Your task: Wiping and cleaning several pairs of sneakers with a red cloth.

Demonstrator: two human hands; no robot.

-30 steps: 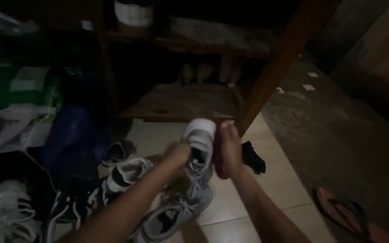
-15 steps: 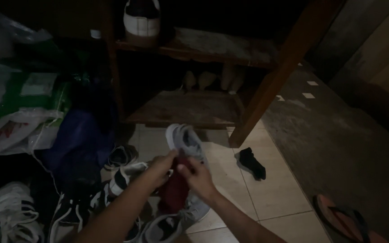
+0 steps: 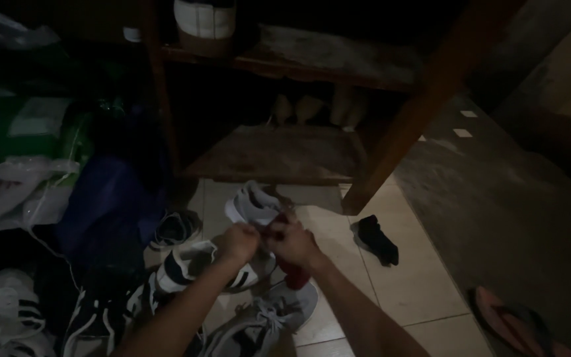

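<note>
It is dim here; both hands meet over the tiled floor point(image 3: 391, 291), just in front of the wooden shoe rack point(image 3: 279, 155); the left hand point(image 3: 238, 242) has its fingers clenched on the near end of a grey sneaker point(image 3: 254, 206), held up off the floor with its pale toe pointing toward the rack; the right hand point(image 3: 293, 243) has its fingers pinched on a dark red cloth point(image 3: 291, 270), which hangs down beneath the hands and touches the sneaker; below them lies a second grey sneaker point(image 3: 266, 320); a striped white shoe point(image 3: 193, 261) sits just left; a black sock point(image 3: 378, 240) lies apart to the right, and a flip-flop point(image 3: 517, 324) farther off.
</note>
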